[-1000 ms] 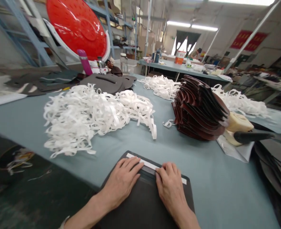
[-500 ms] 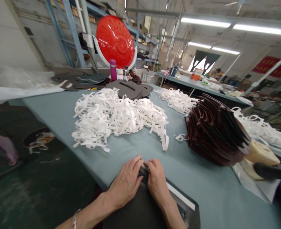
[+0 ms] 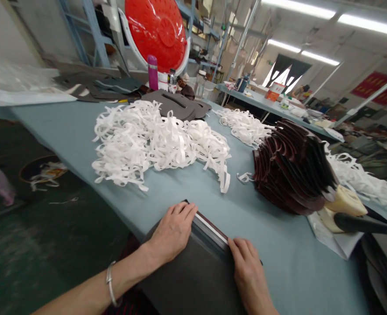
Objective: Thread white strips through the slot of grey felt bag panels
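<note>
A dark grey, leather-like panel lies at the table's near edge, close to my body. Along its far edge runs a narrow white strip, with a dark brown border beyond it. My left hand grips the panel at the strip's left end, fingers bent over the edge and pressed together. At the other end, my right hand closes on the panel's edge with thumb and fingers. The strip stretches straight between both hands; its ends are hidden beneath the fingers.
Piles of white tape strips lie ahead on the blue-green table. To the right stands a stack of dark brown curved pieces, beside a yellowish block and a black handle. A purple bottle stands behind.
My right hand has slid right along the panel's edge, away from my left hand, uncovering the white strip between them. The panel's far edge has been folded or pressed along the strip. My view has tilted down.
</note>
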`<state>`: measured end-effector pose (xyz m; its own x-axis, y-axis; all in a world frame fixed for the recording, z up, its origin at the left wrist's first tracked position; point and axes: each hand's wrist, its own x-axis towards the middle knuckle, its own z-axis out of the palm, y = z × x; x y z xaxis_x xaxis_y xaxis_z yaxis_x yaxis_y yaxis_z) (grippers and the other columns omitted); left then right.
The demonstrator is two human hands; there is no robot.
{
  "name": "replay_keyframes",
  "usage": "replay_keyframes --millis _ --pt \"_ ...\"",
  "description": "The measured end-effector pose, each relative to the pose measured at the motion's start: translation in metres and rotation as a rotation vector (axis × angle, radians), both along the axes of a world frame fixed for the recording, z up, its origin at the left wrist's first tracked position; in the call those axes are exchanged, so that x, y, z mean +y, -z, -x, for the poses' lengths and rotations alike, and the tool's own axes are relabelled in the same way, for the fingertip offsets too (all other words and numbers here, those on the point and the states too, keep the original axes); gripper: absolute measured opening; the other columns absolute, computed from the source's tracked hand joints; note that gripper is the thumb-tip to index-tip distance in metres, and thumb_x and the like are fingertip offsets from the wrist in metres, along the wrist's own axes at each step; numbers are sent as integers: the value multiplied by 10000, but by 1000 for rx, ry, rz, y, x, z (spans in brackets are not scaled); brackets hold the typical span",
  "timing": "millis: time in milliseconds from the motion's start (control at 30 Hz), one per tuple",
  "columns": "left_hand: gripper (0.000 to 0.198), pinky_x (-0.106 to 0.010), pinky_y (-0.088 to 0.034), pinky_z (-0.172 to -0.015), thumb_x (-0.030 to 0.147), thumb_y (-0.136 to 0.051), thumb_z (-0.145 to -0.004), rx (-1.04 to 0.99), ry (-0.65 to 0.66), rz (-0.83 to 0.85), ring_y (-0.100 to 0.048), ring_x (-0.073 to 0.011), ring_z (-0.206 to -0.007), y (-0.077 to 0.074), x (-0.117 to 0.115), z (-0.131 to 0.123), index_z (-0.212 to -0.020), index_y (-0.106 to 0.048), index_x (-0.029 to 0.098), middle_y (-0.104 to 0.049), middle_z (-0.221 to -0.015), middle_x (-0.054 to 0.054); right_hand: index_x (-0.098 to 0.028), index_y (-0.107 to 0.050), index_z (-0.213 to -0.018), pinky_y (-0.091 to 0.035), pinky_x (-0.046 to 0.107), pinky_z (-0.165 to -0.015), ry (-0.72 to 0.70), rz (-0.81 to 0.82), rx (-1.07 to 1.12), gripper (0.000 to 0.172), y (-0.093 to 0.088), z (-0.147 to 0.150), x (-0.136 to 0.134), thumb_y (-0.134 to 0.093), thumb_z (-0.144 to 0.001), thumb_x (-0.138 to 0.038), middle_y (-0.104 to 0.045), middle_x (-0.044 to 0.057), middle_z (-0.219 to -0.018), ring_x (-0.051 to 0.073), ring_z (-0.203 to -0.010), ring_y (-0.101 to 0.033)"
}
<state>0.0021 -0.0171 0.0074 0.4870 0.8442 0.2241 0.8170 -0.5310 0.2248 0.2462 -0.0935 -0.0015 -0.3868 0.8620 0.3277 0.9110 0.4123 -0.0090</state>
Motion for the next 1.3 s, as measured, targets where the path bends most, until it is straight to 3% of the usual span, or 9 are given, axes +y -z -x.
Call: replay_keyframes --millis 167,367,567,633,767,900,1000,1133,1300 --pt "432 -418 -358 -978 157 -381 -908 -25 3 5 -428 -269 -1191 -2 -1 1 -1335 -445 160 -510 -1330 -87 -153 -516 -1214 -469 330 -806 -18 -65 -78 380 0 -59 -40 -279 -925 -83 -570 104 -1048 218 -975 -520" --pt "406 -400 -285 -1054 115 -398 -894 -96 65 11 -372 -235 -1284 2 0 6 -1290 -468 169 -526 -1316 -63 -210 -585 -843 -415 308 -647 -49 -139 -104 226 -9 -54 -15 -385 -896 -120 -605 53 -833 201 -788 -532" --pt "258 -372 -378 -961 110 -378 -907 -319 -29 62 -515 -204 -1072 -2 0 10 -1075 -556 192 -603 -1077 -52 -193 -566 -1028 -431 306 -694 -141 -104 235 179 -15 44 50 -421 -925 -182 -614 58 -867 193 -802 -542" --pt "252 -362 -401 -926 122 -333 -931 -469 -153 21 -531 -190 -1012 -6 -1 22 -1020 -555 202 -600 -1017 -51 -199 -569 -990 -439 300 -719 -149 -21 378 167 -21 90 71 -414 -932 -168 -605 50 -853 182 -795 -547" --pt "264 -405 -361 -1004 142 -326 -933 -631 -460 -263 -486 -207 -1133 -14 3 67 -1124 -500 198 -557 -1137 -90 -194 -588 -991 -455 280 -737 -192 150 517 199 -31 178 108 -405 -927 -153 -594 51 -874 166 -799 -565" --pt "349 -443 -315 -1052 129 -344 -895 -527 -661 -446 -431 -235 -1239 -17 18 111 -1230 -434 173 -519 -1237 -125 -185 -589 -1051 -454 313 -782 -234 214 605 212 -30 244 138 -513 -855 -157 -578 79 -983 197 -913 -554" --pt "425 -461 -258 -1076 112 -384 -868 -333 -612 -412 -364 -246 -1309 -13 30 126 -1287 -424 171 -515 -1300 -121 -181 -614 -901 -438 333 -793 -206 272 763 142 -24 266 150 -556 -783 -128 -571 76 -960 207 -925 -526" --pt "231 -494 -231 -1039 193 -453 -894 -166 -484 -298 -397 -269 -1272 -3 50 139 -1057 -612 229 -599 -1220 -63 -188 -562 -732 -428 268 -697 -159 334 870 143 -22 241 139 -471 -842 -175 -554 0 -737 142 -716 -512" --pt "200 -500 -221 -1007 221 -444 -907 -155 -494 -271 -442 -269 -1215 5 79 157 -921 -643 210 -632 -1120 -72 -190 -536 -729 -380 210 -565 76 558 1190 219 -29 145 93 -515 -859 -365 -499 -48 -629 108 -591 -460"
